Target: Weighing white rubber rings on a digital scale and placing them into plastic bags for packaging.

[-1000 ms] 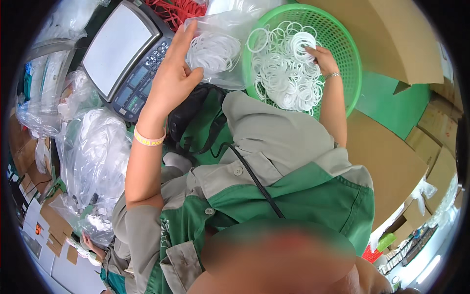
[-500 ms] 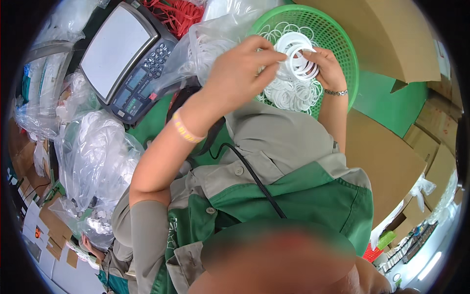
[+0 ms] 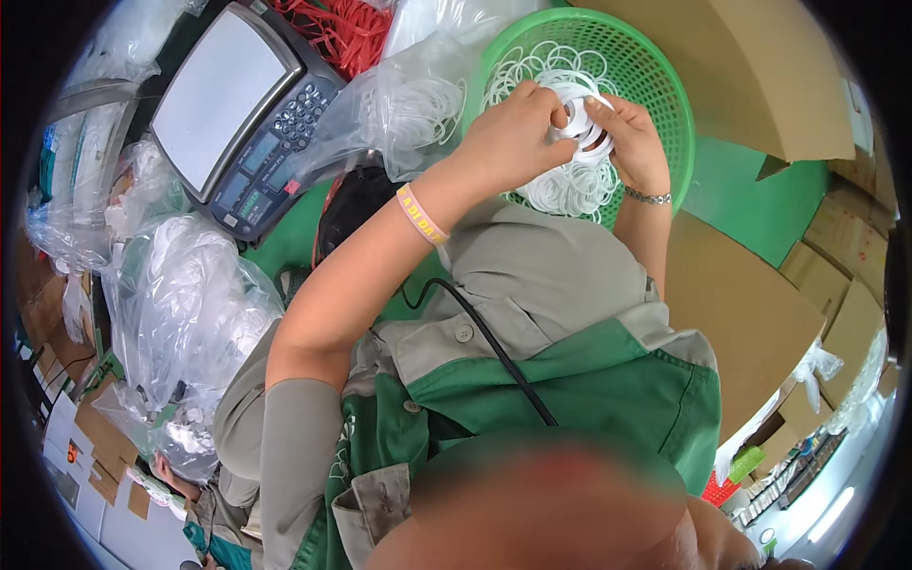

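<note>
A small stack of flat white plastic rings [image 3: 573,84] is gripped in my right hand [image 3: 638,142], its thumb pressed over the near side. My left hand [image 3: 518,138] meets the same rings from the left, index finger and thumb bent and closed at their edge; its fingertips partly cover them. Beneath both hands, a round green mesh basket [image 3: 682,104] holds a heap of thinner loose white rings [image 3: 570,190]. More white rings [image 3: 418,104] lie in a clear plastic bag to the left of the basket.
Left of the bag stands a digital scale [image 3: 223,95] with a pale plate. Red strips [image 3: 342,33] lie behind it. Clear bags of white items [image 3: 195,285] fill the left side. Cardboard [image 3: 741,313] flanks the right. Another person's hand [image 3: 176,477] shows at lower left.
My left hand has moved right and slightly down, from above the stack to its left edge. The ring stack is now tilted and more covered by fingers. My right hand stays nearly in place.
</note>
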### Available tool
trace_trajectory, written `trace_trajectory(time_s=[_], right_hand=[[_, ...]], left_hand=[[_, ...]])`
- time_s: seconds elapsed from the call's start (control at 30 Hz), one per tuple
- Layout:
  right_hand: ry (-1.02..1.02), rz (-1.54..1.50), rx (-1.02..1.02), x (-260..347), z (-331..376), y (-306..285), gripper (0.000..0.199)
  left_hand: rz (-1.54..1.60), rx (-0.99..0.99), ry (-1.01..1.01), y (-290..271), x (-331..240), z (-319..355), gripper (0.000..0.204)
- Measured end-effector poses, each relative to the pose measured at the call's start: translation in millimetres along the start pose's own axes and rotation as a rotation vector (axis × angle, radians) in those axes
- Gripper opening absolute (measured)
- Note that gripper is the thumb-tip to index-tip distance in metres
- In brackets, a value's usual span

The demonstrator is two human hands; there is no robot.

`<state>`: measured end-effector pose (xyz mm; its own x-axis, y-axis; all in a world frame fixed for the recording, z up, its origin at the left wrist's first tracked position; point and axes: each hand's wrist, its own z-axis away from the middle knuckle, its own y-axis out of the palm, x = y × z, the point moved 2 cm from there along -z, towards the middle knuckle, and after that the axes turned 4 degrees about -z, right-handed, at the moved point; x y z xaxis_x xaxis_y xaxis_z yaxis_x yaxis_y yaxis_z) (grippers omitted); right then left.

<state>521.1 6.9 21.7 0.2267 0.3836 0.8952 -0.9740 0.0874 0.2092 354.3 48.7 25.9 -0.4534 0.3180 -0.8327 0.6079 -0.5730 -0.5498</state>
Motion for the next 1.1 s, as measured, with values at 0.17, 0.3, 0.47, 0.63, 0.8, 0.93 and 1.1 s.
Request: trace_trajectory(time_s=[0.17, 0.3, 0.47, 0.63, 0.8, 0.93, 1.1], right_hand=[[-0.048, 0.012, -0.020, -1, 1, 0, 0.018], [-0.070, 0.118, -0.091, -3, 0, 2, 0.019], [-0.090, 0.124, -0.121, -15, -4, 3, 0.019], [-0.124, 0.256, -0.359, -16, -5, -9, 0.017], [-0.053, 0.129, -0.404, -20, -11, -30, 0.020], [-0.031, -0.048, -0.435, -15, -10, -29, 0.020], [-0.056, -0.027, -0.373, -21, -10, -33, 0.018]], left_hand=[[0.247, 0.109, -0.002, 6, 8, -4, 0.025], [0.260, 0.012, -0.007, 12, 16, -6, 0.025], [0.505, 0.162, -0.257, 11, 19, -7, 0.021], [0.983, 0.070, -0.400, -1, 9, -7, 0.020], [0.837, 0.014, -0.294, -2, 24, -10, 0.027], [0.718, 0.016, -0.203, 4, 34, -5, 0.030], [-0.366, -0.159, -0.035, -11, 15, 2, 0.021]])
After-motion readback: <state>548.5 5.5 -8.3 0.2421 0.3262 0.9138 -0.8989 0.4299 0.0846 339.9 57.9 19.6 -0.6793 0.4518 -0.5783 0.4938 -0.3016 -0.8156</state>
